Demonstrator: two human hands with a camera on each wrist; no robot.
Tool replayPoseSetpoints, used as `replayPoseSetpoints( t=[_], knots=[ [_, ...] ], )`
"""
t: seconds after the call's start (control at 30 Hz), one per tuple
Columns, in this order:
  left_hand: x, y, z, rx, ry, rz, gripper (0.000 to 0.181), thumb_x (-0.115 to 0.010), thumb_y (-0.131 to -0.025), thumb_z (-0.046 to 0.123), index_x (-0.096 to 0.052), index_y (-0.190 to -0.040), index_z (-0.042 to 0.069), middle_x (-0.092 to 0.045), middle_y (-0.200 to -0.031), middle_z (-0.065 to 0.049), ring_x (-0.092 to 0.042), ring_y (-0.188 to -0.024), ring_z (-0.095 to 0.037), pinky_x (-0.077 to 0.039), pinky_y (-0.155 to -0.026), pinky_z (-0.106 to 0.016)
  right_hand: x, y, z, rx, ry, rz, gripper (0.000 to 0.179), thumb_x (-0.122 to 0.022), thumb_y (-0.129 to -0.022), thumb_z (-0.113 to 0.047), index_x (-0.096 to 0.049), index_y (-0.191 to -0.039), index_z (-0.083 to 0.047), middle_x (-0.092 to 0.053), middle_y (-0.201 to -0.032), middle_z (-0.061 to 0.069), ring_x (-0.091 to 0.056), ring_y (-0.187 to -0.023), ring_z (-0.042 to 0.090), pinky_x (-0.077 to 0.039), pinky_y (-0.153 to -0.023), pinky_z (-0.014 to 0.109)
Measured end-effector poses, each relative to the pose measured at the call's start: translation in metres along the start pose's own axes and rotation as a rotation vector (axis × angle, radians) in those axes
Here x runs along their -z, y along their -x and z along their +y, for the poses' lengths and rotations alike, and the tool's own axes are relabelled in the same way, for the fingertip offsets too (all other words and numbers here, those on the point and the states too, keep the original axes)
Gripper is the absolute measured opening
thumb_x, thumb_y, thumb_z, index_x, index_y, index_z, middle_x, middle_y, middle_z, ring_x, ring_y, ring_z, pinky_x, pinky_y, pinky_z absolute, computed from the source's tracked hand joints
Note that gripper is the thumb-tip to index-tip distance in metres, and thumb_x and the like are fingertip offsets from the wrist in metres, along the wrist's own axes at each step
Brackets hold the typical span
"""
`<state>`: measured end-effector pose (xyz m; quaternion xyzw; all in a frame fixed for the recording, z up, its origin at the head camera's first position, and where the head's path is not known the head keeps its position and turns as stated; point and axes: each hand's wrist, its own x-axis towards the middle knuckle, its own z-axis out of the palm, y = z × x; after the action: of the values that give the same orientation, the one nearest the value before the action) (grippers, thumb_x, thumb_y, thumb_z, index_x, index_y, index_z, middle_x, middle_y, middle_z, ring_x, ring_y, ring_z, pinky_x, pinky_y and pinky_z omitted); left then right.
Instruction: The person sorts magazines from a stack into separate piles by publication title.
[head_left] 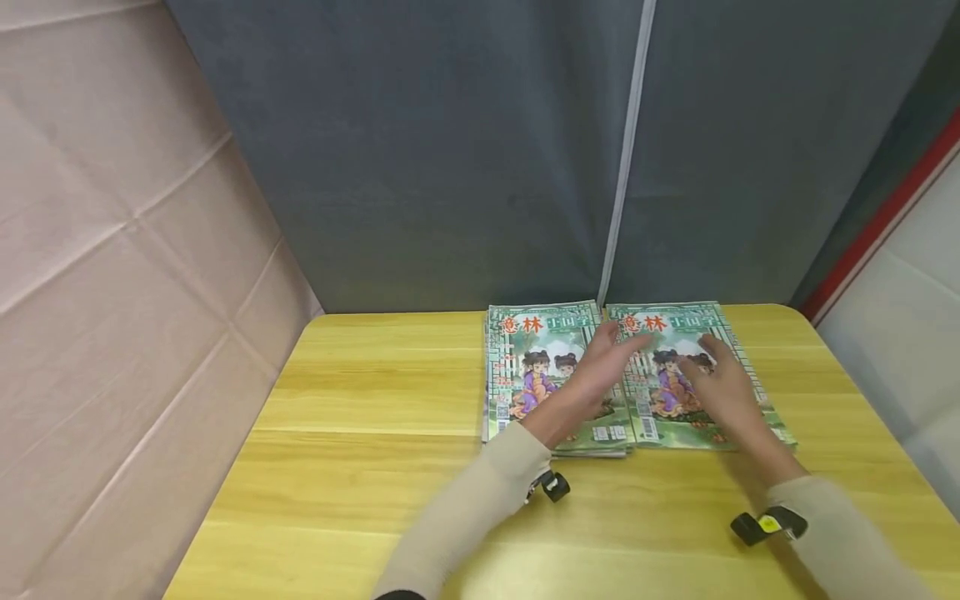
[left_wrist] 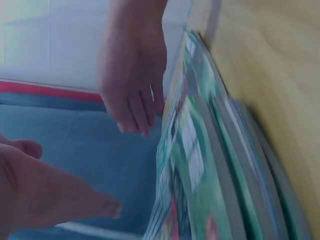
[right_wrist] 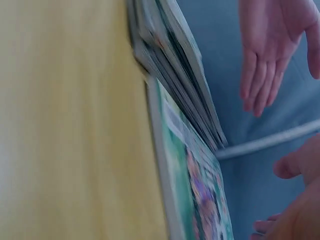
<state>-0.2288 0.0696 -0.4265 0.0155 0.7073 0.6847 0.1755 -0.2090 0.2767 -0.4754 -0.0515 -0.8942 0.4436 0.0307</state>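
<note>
Two piles of magazines with the same green cover lie side by side at the back of the table. The left pile (head_left: 551,333) is a thick stack, its layered edges showing in both wrist views. Thinner and flat is the right magazine (head_left: 667,417), beside it. My left hand (head_left: 596,371) hovers over the inner edges of the two, fingers extended and holding nothing. Over the right magazine is my right hand (head_left: 723,387), fingers loosely spread with nothing in them. In the left wrist view the right hand (left_wrist: 132,80) hangs above the covers, palm inward.
The wooden table (head_left: 360,467) reaches to a dark grey curtain (head_left: 450,167) right behind the magazines. A pale cloth wall (head_left: 135,292) stands at the left, and a white panel with a red strip (head_left: 885,225) at the right.
</note>
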Motion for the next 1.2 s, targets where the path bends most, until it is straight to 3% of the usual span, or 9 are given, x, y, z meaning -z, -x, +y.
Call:
replayPoseSetpoints(
  t=[0.07,0.13,0.23,0.3,0.5,0.67,0.87,1.0,1.2],
  knots=[
    [0.012,0.003,-0.001,-0.026,-0.028,-0.012,0.082,-0.064,-0.101,0.049,-0.026,-0.168,0.021,-0.030,-0.175,0.000,-0.030,-0.162,-0.025,-0.031,-0.131,-0.051,-0.008,0.006,-0.004,0.038,-0.039,0.011,0.075,-0.047,-0.111,-0.043,-0.020,-0.167,-0.001,-0.031,-0.169,0.031,-0.040,-0.144,0.060,-0.041,-0.109,0.076],
    [0.024,0.006,-0.003,-0.046,-0.046,-0.019,0.081,-0.061,-0.104,0.048,-0.022,-0.169,0.020,-0.026,-0.177,-0.001,-0.025,-0.164,-0.024,-0.028,-0.132,-0.050,-0.015,0.012,-0.007,0.074,-0.073,0.026,0.069,-0.050,-0.111,-0.039,-0.028,-0.166,-0.005,-0.039,-0.166,0.028,-0.051,-0.139,0.054,-0.055,-0.103,0.058],
    [0.041,0.011,-0.005,-0.058,-0.075,-0.017,0.080,-0.059,-0.105,0.046,-0.020,-0.170,0.019,-0.024,-0.177,-0.001,-0.023,-0.165,-0.023,-0.026,-0.133,-0.050,-0.025,0.019,-0.011,0.117,-0.117,0.024,0.063,-0.053,-0.111,-0.036,-0.035,-0.164,-0.009,-0.046,-0.163,0.024,-0.058,-0.135,0.048,-0.061,-0.091,0.029],
    [0.053,0.014,-0.008,-0.074,-0.093,-0.021,0.081,-0.058,-0.106,0.046,-0.019,-0.170,0.018,-0.023,-0.178,-0.002,-0.022,-0.165,-0.023,-0.026,-0.134,-0.049,-0.032,0.023,-0.015,0.138,-0.128,0.002,0.062,-0.057,-0.110,-0.035,-0.037,-0.163,-0.009,-0.048,-0.162,0.023,-0.060,-0.133,0.046,-0.060,-0.087,0.023],
    [0.098,0.024,-0.012,-0.101,-0.223,-0.059,0.082,-0.056,-0.107,0.047,-0.015,-0.171,0.015,-0.020,-0.179,-0.003,-0.024,-0.164,-0.030,-0.027,-0.133,-0.052,-0.050,0.029,-0.026,0.205,-0.114,-0.137,0.066,-0.066,-0.106,-0.028,-0.038,-0.160,-0.001,-0.047,-0.162,0.025,-0.047,-0.148,0.047,-0.042,-0.120,0.056],
    [0.138,0.032,-0.016,-0.130,-0.329,-0.045,0.085,-0.057,-0.106,0.050,-0.016,-0.170,0.012,-0.021,-0.178,-0.008,-0.024,-0.163,-0.035,-0.026,-0.133,-0.053,-0.058,0.035,-0.030,0.208,-0.049,-0.221,0.084,-0.069,-0.103,-0.039,-0.026,-0.166,-0.002,-0.033,-0.170,0.027,-0.039,-0.151,0.054,-0.037,-0.122,0.066],
    [0.175,0.041,-0.027,-0.128,-0.504,0.024,0.093,-0.060,-0.103,0.056,-0.013,-0.171,0.014,-0.022,-0.178,-0.010,-0.025,-0.163,-0.035,-0.026,-0.132,-0.057,-0.069,0.039,-0.034,0.220,0.041,-0.203,0.096,-0.072,-0.100,-0.046,-0.021,-0.167,-0.001,-0.029,-0.170,0.031,-0.042,-0.146,0.058,-0.039,-0.117,0.071],
    [0.192,0.048,-0.036,-0.113,-0.676,0.083,0.098,-0.062,-0.102,0.057,-0.009,-0.171,0.012,-0.019,-0.177,-0.016,-0.025,-0.162,-0.039,-0.027,-0.131,-0.059,-0.075,0.038,-0.036,0.194,0.040,-0.199,0.102,-0.073,-0.098,-0.047,-0.016,-0.168,0.000,-0.024,-0.171,0.032,-0.032,-0.152,0.058,-0.031,-0.121,0.074],
    [0.204,0.057,-0.046,-0.041,-0.845,0.071,0.110,-0.073,-0.096,0.052,-0.008,-0.170,0.003,-0.009,-0.178,-0.021,-0.007,-0.166,-0.037,-0.014,-0.135,-0.054,-0.078,0.038,-0.042,0.151,0.056,-0.199,0.109,-0.076,-0.096,-0.047,-0.010,-0.168,0.000,-0.024,-0.169,0.035,-0.034,-0.148,0.061,-0.034,-0.117,0.076]
  ],
)
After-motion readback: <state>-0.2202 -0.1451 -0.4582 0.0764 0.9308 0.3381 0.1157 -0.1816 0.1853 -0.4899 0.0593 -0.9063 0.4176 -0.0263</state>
